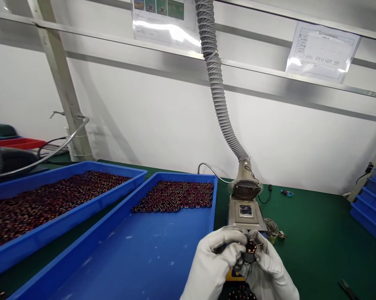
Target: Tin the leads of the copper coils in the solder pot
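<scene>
My left hand (211, 260) and my right hand (270, 266), both in white gloves with darkened fingertips, are close together at the lower right of centre. Between them they pinch a small round black part (249, 255) with copper-coloured bits inside its rim. Both hands have their fingers closed around its edges, which hide some of it. Just beyond the hands stands a metal box (236, 213) with a small square window-like opening on top. Below the hands, partly hidden, more dark round parts (242, 293) lie near a yellow item (234, 275).
A blue tray (215, 200) holds rows of dark round parts at its far end; another blue tray (138, 175) at left is full of them. A grey ribbed duct (219, 91) drops to a hood. Pliers (347, 288) lie at lower right; stacked blue trays (370, 212) stand at the right edge.
</scene>
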